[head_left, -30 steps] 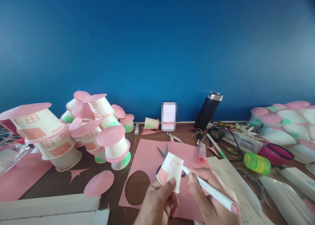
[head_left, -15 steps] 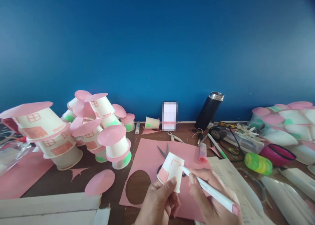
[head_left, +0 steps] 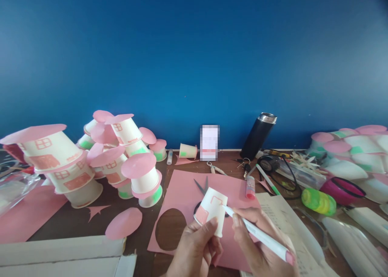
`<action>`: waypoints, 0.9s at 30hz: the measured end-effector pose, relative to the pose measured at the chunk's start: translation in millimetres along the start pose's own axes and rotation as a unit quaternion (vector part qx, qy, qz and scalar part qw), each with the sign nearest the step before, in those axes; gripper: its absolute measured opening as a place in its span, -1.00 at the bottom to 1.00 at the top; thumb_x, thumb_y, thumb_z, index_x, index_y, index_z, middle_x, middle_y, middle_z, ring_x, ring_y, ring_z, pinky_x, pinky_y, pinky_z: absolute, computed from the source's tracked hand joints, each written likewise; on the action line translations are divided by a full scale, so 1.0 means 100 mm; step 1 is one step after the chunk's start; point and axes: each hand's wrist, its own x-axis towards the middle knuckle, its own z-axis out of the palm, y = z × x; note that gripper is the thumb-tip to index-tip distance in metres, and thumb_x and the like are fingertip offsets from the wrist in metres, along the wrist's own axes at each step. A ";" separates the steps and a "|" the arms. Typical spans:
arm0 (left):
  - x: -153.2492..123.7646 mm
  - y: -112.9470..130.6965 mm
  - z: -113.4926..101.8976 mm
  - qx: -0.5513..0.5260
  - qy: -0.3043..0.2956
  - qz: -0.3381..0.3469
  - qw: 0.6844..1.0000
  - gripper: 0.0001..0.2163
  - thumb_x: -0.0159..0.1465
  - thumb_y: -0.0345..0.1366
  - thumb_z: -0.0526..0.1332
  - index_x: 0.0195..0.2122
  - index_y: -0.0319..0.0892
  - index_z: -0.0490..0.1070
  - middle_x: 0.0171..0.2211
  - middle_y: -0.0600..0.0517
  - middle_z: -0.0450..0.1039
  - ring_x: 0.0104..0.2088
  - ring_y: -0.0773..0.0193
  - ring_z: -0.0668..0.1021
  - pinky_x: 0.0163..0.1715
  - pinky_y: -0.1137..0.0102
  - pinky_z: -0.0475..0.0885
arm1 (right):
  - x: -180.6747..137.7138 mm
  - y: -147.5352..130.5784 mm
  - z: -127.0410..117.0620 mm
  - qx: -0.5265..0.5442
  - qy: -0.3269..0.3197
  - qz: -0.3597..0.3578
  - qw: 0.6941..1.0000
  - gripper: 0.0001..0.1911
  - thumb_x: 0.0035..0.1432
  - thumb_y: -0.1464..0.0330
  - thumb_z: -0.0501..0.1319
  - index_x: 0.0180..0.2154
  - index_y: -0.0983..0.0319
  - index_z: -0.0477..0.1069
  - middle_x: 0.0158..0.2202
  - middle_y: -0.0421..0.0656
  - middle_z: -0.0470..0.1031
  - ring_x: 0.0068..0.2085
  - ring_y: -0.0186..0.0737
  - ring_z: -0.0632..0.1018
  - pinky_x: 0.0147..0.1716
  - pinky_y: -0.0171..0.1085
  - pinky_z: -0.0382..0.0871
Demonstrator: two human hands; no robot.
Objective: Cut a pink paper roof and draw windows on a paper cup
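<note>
My left hand (head_left: pixel 198 244) is closed on a small white paper cup (head_left: pixel 214 206), its thumb pressed along the side. The cup is tilted and bears a filled pink patch and a part-drawn pink outline. In my right hand (head_left: pixel 257 244) is a white marker (head_left: pixel 263 238) with a pink end, held like a pen, its tip at the outline. Below the hands lies a pink paper sheet (head_left: pixel 182 188) with a round hole cut in it. Scissors (head_left: pixel 202 187) rest on that sheet, partly hidden by the cup.
Stacked cups with pink discs (head_left: pixel 69 180) stand at the left, and more cups (head_left: pixel 363 147) at the right. A black flask (head_left: pixel 257 137), a glue stick (head_left: pixel 250 188), a green marker (head_left: pixel 269 182) and a yellow-green roll (head_left: pixel 318 201) lie around. White cardboard (head_left: pixel 60 256) occupies the front left.
The marker tip has shifted very slightly along the pink outline on the cup. Both hands keep their grips, and the view has moved a little.
</note>
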 end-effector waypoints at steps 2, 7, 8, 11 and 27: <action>0.00 0.00 0.01 -0.001 0.003 0.002 1.000 -0.62 -0.08 -0.06 0.42 -0.68 -0.25 0.33 -0.78 0.12 0.23 -0.75 0.47 0.24 -0.72 0.48 0.01 | 0.00 0.00 0.00 -0.001 0.002 -0.004 1.000 -0.92 0.21 0.37 0.16 -0.25 0.16 0.42 -0.51 -0.27 0.46 -0.58 -0.36 0.46 -0.53 -0.40 0.38; 0.00 0.00 0.02 -0.010 0.004 -0.001 1.000 -0.62 -0.10 -0.07 0.43 -0.67 -0.25 0.33 -0.78 0.12 0.23 -0.75 0.47 0.24 -0.74 0.49 0.00 | 0.02 0.01 -0.01 -0.004 -0.008 -0.011 1.000 -0.92 0.21 0.37 0.17 -0.25 0.18 0.42 -0.51 -0.26 0.47 -0.57 -0.34 0.48 -0.52 -0.39 0.41; 0.00 0.01 0.02 -0.012 0.003 -0.003 1.000 -0.62 -0.10 -0.08 0.43 -0.67 -0.25 0.33 -0.77 0.12 0.23 -0.76 0.46 0.24 -0.75 0.49 -0.01 | 0.01 0.01 -0.01 -0.004 -0.010 -0.013 1.000 -0.92 0.21 0.37 0.17 -0.24 0.18 0.42 -0.50 -0.25 0.48 -0.57 -0.34 0.49 -0.52 -0.39 0.41; -0.02 0.03 0.03 -0.017 0.002 -0.006 1.000 -0.63 -0.08 -0.11 0.44 -0.68 -0.25 0.33 -0.76 0.12 0.24 -0.75 0.46 0.26 -0.75 0.49 0.00 | 0.01 0.01 -0.01 -0.004 -0.006 -0.015 1.000 -0.92 0.20 0.38 0.17 -0.24 0.17 0.43 -0.50 -0.25 0.48 -0.57 -0.33 0.49 -0.52 -0.39 0.41; -0.09 0.13 0.09 -0.023 -0.018 -0.010 1.000 -0.70 -0.03 -0.15 0.43 -0.59 -0.28 0.41 -0.76 0.12 0.25 -0.73 0.48 0.26 -0.71 0.50 0.05 | -0.01 -0.01 0.00 0.009 -0.017 -0.013 1.000 -0.91 0.21 0.39 0.16 -0.23 0.16 0.42 -0.49 -0.27 0.47 -0.53 -0.36 0.48 -0.50 -0.40 0.37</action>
